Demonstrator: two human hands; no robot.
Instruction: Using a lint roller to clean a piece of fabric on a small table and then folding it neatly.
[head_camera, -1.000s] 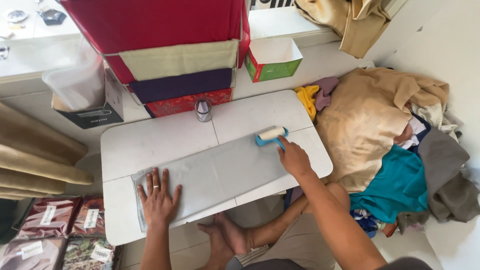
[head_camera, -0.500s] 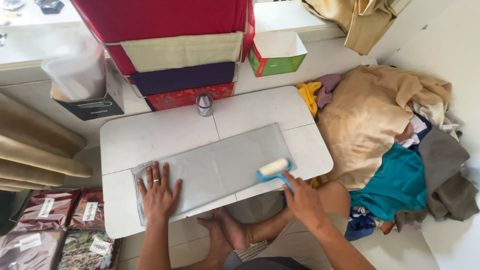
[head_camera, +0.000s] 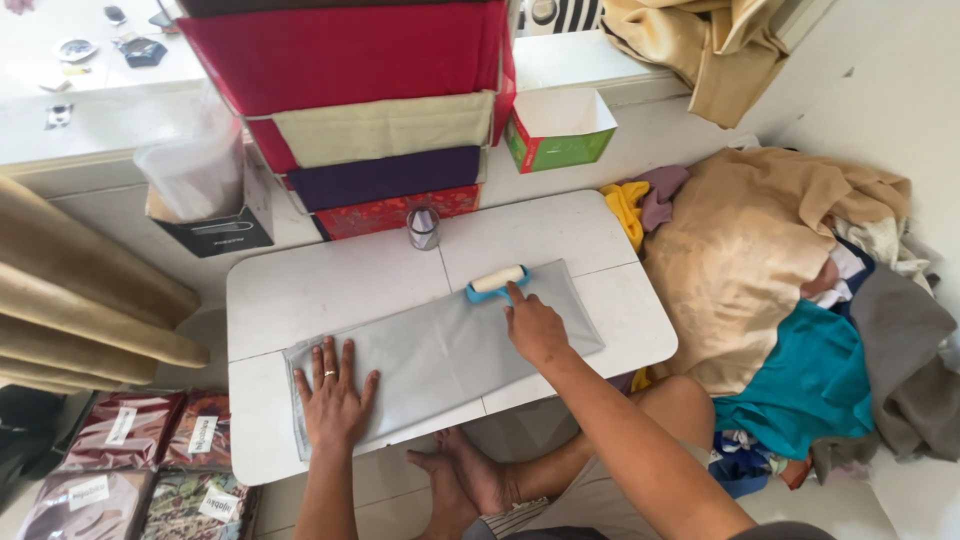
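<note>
My right hand (head_camera: 535, 330), fingers grasping the blue-handled white lint roller (head_camera: 497, 283), has rolled back up the flat grey cloth (head_camera: 430, 355) to centre frame, while my left hand (head_camera: 333, 398) stays released, palm pinning the cloth's lower-left end to the white desk (head_camera: 300, 290).

Bright daylight, soft shadows — sharp, edges warped

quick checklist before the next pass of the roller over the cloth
1. Left hand flat on the near left end of the grey cloth: ok.
2. Right hand on the lint roller at the cloth's far edge: ok.
3. Cloth fully on the white table: ok.
4. Cloth smooth, no big folds: ok.
5. Small metal cup off the cloth: ok.
6. Roller sheet clean: cannot tell.
</note>
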